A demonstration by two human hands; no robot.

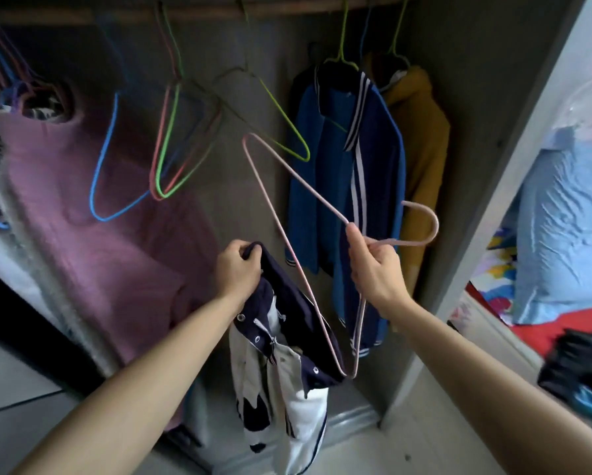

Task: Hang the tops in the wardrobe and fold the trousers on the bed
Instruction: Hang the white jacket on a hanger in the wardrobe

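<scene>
Navy-and-white top [280, 354] is gripped at its upper edge by the left hand [238, 269] and held in front of the open wardrobe [476, 132]. Pink hanger [436, 225] is pinched at its neck by the right hand [376, 269]. Inside, blue jacket [322, 166], mustard hoodie [424, 138], pink garment [82, 200] and empty hangers [161, 194] are hung from the rail [202, 12].

Top [280, 371] runs off bottom edge. L hand [238, 269] fingertips buried in its collar. R hand [376, 265] hides pink hanger [436, 224] neck. Dark pile [582, 368] blurred, cut by R edge; can't tell what. Rail [202, 12], empty hangers [161, 195] blurred; some hooks cut at top.
</scene>
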